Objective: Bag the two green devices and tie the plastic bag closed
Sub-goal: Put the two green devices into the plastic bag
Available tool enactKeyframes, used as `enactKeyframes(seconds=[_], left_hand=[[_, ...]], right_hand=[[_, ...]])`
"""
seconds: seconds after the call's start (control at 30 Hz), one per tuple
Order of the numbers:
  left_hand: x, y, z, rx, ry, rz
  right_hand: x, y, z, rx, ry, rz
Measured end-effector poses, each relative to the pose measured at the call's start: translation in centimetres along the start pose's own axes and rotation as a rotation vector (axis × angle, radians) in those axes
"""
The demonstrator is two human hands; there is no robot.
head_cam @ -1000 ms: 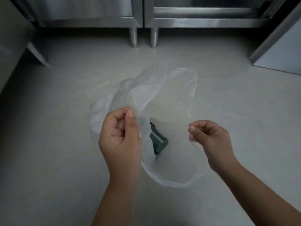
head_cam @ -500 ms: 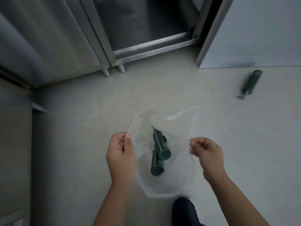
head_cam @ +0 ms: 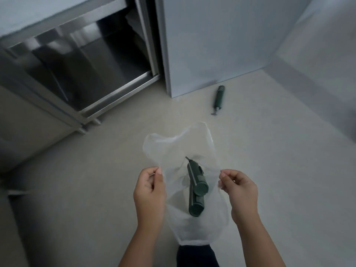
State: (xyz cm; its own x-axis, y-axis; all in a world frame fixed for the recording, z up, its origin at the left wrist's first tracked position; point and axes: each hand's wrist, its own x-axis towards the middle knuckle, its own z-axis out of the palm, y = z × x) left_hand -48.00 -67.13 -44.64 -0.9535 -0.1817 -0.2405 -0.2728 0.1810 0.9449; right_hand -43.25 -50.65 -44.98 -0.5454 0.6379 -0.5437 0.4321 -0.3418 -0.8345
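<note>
Left hand and right hand each pinch the clear plastic bag rim. Two green devices lie inside; a third green device lies on the floor.

A stainless steel cabinet is standing at the upper left, its sliding door pushed aside and its dark interior showing. Short metal legs are holding it just above the pale floor. A grey-white panel is rising just beside the cabinet's right edge, meeting the floor. A light wall is running along the right side. A dark shoe is showing at the bottom edge of the view.
</note>
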Motion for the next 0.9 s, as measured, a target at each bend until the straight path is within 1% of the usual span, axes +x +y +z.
enactKeyframes(seconds=[0.1, 0.23, 0.3, 0.4, 0.57, 0.67, 0.8, 0.9], left_hand=[[-1.9, 3.4, 2.4, -0.029, -0.062, -0.033], [-3.0, 9.0, 5.7, -0.105, -0.135, -0.135], [-3.2, 11.4, 7.1, -0.106, -0.168, -0.147], [-2.6, 14.8, 8.7, -0.106, -0.217, -0.117], [-1.5, 19.3, 10.3, -0.118, -0.24, -0.067], [-0.7, 21.6, 11.3, -0.102, -0.306, -0.031], [1.7, 23.9, 12.8, -0.072, -0.404, 0.029], [4.5, 25.1, 14.3, -0.059, -0.457, 0.042]], right_hand=[[-1.1, -3.1, -3.7, 0.035, 0.051, 0.012], [-1.8, -7.3, -8.0, 0.069, 0.114, 0.018], [-2.0, -9.5, -9.6, 0.09, 0.125, 0.02], [-1.9, -12.9, -11.3, 0.113, 0.122, -0.006], [-1.0, -18.1, -13.1, 0.111, 0.113, -0.069], [-0.4, -20.4, -13.6, 0.128, 0.138, -0.096], [1.0, -22.9, -13.1, 0.153, 0.171, -0.091], [3.0, -25.3, -11.7, 0.144, 0.193, -0.075]])
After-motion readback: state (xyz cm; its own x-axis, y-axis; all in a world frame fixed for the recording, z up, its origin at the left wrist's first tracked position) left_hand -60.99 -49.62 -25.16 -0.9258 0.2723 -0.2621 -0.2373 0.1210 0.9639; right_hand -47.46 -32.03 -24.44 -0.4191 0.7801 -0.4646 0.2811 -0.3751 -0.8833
